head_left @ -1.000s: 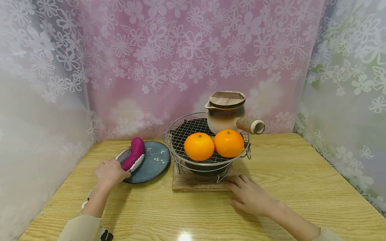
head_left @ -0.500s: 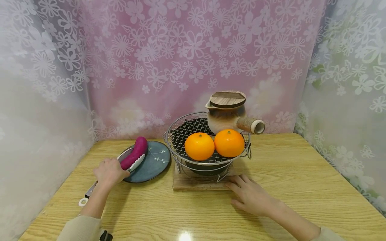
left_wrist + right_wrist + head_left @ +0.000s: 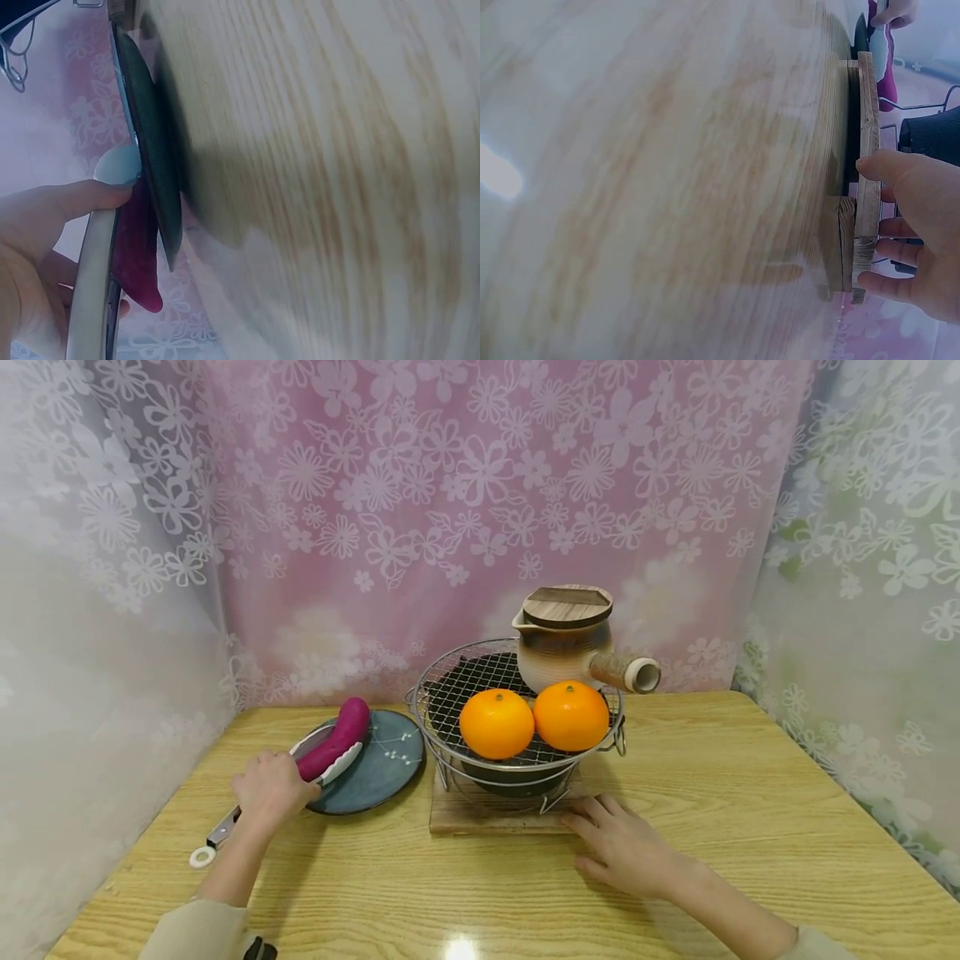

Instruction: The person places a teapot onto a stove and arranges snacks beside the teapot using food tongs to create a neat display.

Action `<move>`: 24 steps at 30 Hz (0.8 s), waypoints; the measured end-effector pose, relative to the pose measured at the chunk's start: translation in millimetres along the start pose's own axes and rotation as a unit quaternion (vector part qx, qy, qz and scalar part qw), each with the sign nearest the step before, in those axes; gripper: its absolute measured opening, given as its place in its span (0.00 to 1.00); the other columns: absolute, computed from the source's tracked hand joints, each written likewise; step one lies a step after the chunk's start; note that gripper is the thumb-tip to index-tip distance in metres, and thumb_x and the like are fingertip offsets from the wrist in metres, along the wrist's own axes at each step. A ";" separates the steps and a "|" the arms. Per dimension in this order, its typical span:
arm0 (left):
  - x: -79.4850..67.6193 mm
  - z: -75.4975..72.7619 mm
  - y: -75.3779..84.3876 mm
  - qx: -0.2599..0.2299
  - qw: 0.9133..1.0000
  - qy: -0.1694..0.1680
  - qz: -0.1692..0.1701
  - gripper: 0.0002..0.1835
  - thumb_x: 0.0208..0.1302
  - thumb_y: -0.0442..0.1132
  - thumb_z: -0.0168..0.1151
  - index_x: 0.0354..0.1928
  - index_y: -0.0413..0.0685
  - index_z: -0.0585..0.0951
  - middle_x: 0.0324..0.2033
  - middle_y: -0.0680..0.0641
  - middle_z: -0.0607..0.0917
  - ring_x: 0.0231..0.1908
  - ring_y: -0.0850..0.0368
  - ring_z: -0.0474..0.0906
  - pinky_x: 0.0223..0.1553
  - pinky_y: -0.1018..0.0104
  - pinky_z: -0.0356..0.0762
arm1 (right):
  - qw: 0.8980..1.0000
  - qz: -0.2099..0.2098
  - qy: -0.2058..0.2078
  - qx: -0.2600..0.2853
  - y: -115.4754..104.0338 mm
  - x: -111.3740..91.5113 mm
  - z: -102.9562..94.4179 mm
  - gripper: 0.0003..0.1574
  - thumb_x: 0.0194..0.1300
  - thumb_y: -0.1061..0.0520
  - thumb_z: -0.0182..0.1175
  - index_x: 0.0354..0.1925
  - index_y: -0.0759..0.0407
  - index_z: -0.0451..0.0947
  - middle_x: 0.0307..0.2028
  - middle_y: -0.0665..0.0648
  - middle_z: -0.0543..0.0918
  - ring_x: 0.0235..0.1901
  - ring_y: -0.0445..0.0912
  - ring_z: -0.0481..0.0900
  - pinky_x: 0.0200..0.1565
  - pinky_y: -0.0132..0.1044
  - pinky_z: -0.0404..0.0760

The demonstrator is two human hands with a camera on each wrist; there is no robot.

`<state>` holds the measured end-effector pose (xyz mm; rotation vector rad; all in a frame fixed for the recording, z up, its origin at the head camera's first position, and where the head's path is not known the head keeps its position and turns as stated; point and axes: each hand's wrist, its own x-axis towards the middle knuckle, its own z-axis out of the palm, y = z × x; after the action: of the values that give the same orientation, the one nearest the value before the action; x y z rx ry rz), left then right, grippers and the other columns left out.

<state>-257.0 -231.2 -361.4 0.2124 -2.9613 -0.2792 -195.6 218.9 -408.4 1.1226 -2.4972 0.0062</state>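
Bench: pale yellow wood grain, a bright glare spot at the near edge (image 3: 750, 777).
Room: a pink floral curtain (image 3: 390, 485) behind, with whitish floral curtains on either side.
Left hand (image 3: 274, 793): fingers and thumb closed round the tongs (image 3: 225, 828), whose white ring end points back toward the person.
Purple piece (image 3: 335, 741): long, curved, lying between the white scalloped tong heads, over the left part of the plate; whether it touches the plate I cannot tell.
Plate (image 3: 393, 783): blue-grey, with white sprigs.
Right hand (image 3: 622, 847): loosely spread, grasping nothing, fingertips touching the right end of the wooden board (image 3: 495, 823).
Grill (image 3: 480, 668): round wire mesh over a dark bowl, on the board.
On the mesh: two oranges (image 3: 497, 724) side by side; behind them a lidded clay pot (image 3: 558, 652), handle pointing right.
In the way: the left hand hides the tongs' middle; the oranges cover some mesh.
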 end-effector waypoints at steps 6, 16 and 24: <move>-0.2 -4.6 0.0 0.002 1.000 0.004 0.007 0.27 0.42 0.50 0.67 0.31 0.29 0.74 0.29 0.32 0.74 0.35 0.35 0.69 0.33 0.45 0.65 | 1.000 -0.003 0.006 -0.004 0.3 0.2 -0.7 0.29 0.50 0.48 0.67 0.48 0.60 0.77 0.46 0.59 0.74 0.45 0.52 0.70 0.45 0.46 0.73; -1.6 -9.6 2.0 0.011 1.000 0.011 0.008 0.28 0.42 0.51 0.67 0.30 0.29 0.74 0.28 0.34 0.72 0.34 0.35 0.68 0.34 0.47 0.64 | 1.000 -0.006 0.009 -0.005 0.3 -0.7 0.2 0.29 0.50 0.48 0.67 0.48 0.60 0.76 0.46 0.58 0.74 0.44 0.52 0.70 0.45 0.46 0.72; -3.5 -18.7 5.5 0.007 1.000 0.011 0.018 0.27 0.43 0.51 0.66 0.29 0.29 0.74 0.28 0.34 0.72 0.33 0.34 0.67 0.35 0.46 0.63 | 1.000 -0.006 0.006 -0.008 0.0 -1.0 -0.1 0.30 0.50 0.47 0.67 0.49 0.60 0.76 0.46 0.58 0.74 0.44 0.52 0.70 0.46 0.46 0.72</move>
<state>-251.0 -228.5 -342.7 0.1623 -2.9422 -0.2511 -194.9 219.6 -408.7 1.1288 -2.4750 -0.0111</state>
